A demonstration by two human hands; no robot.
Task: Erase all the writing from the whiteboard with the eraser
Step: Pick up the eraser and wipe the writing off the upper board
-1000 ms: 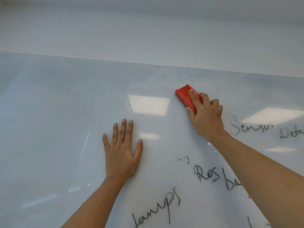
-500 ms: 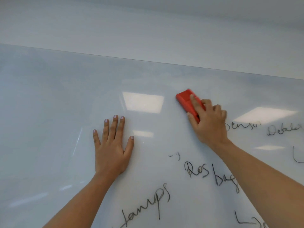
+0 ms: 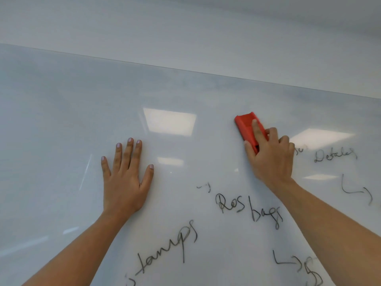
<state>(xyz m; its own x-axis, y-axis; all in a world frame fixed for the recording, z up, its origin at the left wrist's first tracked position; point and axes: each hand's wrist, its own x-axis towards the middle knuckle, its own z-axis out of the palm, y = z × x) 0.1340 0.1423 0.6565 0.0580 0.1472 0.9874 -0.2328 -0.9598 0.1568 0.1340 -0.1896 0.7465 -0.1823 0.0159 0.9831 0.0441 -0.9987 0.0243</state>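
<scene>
There's one whiteboard [image 3: 61, 120] up there, one red eraser [image 3: 245, 126], and two bare hands, a left hand [image 3: 125, 182] and a right hand [image 3: 272, 159]. I count four readable words in black marker: "Ros" [image 3: 229, 203], "bags" [image 3: 266, 213], "tamps" [image 3: 171, 248] and "Detales" [image 3: 335, 156]. Two bent arrows as well, an upper arrow [image 3: 356, 188] toward the right edge and a lower arrow [image 3: 286, 261] near the bottom edge. Then one small tick [image 3: 205, 186], one half-wiped scrap [image 3: 300, 150], and one scribble [image 3: 313, 273] at the bottom edge.
</scene>
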